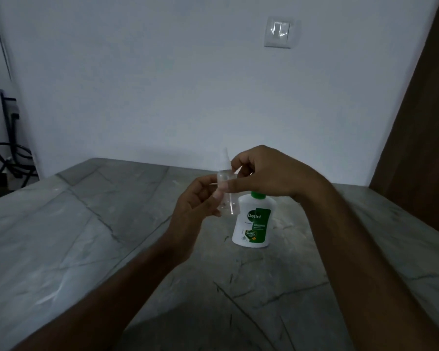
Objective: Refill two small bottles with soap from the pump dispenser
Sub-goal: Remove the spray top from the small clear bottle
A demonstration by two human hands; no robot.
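Note:
A small clear bottle [228, 196] with a white pointed cap [225, 160] is held upright above the grey marble table [86, 224]. My left hand [193, 211] grips the bottle's body from the left. My right hand [261, 173] has its fingers closed around the bottle's neck, just under the cap. Behind and below the hands stands the white and green soap dispenser [252, 224]; its pump head is hidden by my right hand. Only one small bottle is in view.
A white wall with a light switch [279, 31] rises right behind the table. A brown wooden panel [416, 148] stands at the right. Dark cables [13, 158] hang beyond the table's left edge.

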